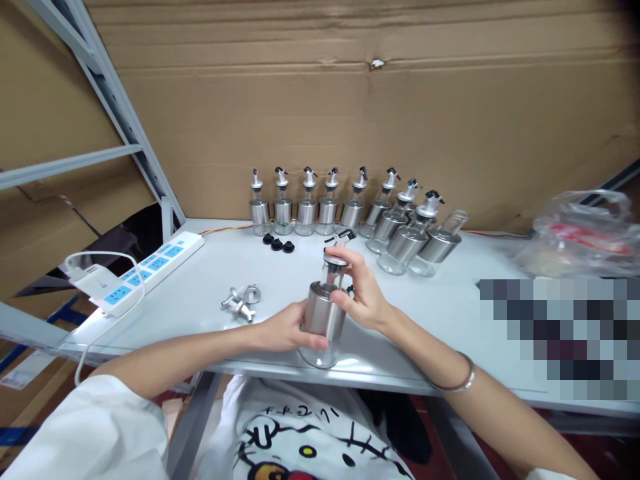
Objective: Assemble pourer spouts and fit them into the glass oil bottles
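Near the front edge of the table, an oil bottle (325, 310) of glass with a steel sleeve stands upright. My left hand (287, 328) is wrapped round its lower body. The fingers of my right hand (364, 290) close on the pourer top (337, 250), which sits in the bottle's neck with its black lever up. My right thumb lies against the bottle's shoulder. To the left lie several loose silvery pourer parts (241, 301). Farther back are black stoppers (277, 244) in a small group.
Several bottles with pourers (327, 212) form a row along the cardboard wall (350, 113). A bottle without a pourer (443, 241) is at the row's right. A white power strip (155, 267) lies left; a plastic bag (580, 233) sits right.
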Tool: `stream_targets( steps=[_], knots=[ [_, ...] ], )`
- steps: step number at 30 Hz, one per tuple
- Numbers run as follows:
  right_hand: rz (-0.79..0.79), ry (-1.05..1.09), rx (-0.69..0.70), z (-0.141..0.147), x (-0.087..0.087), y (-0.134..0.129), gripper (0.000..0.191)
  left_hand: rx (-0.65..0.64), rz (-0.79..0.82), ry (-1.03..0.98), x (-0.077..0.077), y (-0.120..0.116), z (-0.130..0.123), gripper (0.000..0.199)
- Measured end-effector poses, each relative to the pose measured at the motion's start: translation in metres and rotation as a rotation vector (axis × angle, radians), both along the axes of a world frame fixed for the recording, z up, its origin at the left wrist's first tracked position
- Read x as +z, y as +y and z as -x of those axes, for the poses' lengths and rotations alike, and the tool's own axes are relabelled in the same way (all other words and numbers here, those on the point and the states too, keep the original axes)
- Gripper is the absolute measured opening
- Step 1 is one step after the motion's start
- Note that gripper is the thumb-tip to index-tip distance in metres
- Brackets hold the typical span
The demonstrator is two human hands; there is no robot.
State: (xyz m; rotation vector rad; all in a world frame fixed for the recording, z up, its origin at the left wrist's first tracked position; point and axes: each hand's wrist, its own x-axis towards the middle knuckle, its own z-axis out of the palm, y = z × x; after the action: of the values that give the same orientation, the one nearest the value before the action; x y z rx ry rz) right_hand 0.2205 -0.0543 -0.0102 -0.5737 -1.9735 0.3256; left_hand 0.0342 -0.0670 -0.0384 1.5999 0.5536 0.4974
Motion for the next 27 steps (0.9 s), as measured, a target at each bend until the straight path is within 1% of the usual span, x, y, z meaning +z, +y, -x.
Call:
stream_targets(
  steps=[1,3,4,6,8,11,13,15,17,19,21,24,27],
  knots=[
    [0.007,-0.014,0.045,0.0,-0.002,0.001,0.064,-0.007,0.0,-0.025,-0.001,0.0,0.0,0.085],
    [0.072,-0.033,0.132,0.0,-0.004,0.001,0.086,-0.024,0.003,-0.07,-0.003,0.001,-0.001,0.084],
    [0.11,-0.043,0.169,0.0,-0.005,0.001,0.093,-0.031,0.006,-0.087,-0.004,0.002,-0.001,0.083],
    [0.157,-0.059,0.207,0.001,-0.006,0.0,0.099,-0.028,0.014,-0.112,-0.006,0.002,-0.001,0.08],
    [0.167,-0.061,0.207,0.003,-0.004,-0.002,0.096,-0.008,0.014,-0.144,-0.006,0.002,-0.001,0.082],
    [0.154,-0.047,0.177,0.004,-0.001,-0.006,0.084,0.014,-0.03,-0.199,-0.001,0.001,-0.001,0.087],
    [0.141,-0.033,0.163,0.003,0.001,-0.008,0.079,0.011,-0.061,-0.214,0.002,0.0,-0.002,0.09],
    [0.131,-0.01,0.147,0.001,0.006,-0.01,0.082,-0.001,-0.046,-0.206,0.003,0.0,-0.001,0.092],
    [0.121,0.022,0.118,-0.003,0.012,-0.012,0.088,-0.011,0.022,-0.163,0.002,0.001,-0.001,0.091],
    [0.099,0.054,0.078,-0.007,0.019,-0.014,0.095,-0.028,0.103,-0.128,-0.001,0.002,0.0,0.084],
    [0.065,0.081,0.044,-0.011,0.026,-0.018,0.098,-0.051,0.142,-0.136,-0.004,0.003,0.0,0.074],
    [-0.015,0.116,-0.025,-0.019,0.036,-0.025,0.09,-0.084,0.117,-0.171,-0.005,0.002,-0.001,0.061],
    [-0.154,0.167,-0.188,-0.041,0.049,-0.035,0.079,-0.086,0.097,-0.142,-0.004,0.0,-0.002,0.053]
  ],
)
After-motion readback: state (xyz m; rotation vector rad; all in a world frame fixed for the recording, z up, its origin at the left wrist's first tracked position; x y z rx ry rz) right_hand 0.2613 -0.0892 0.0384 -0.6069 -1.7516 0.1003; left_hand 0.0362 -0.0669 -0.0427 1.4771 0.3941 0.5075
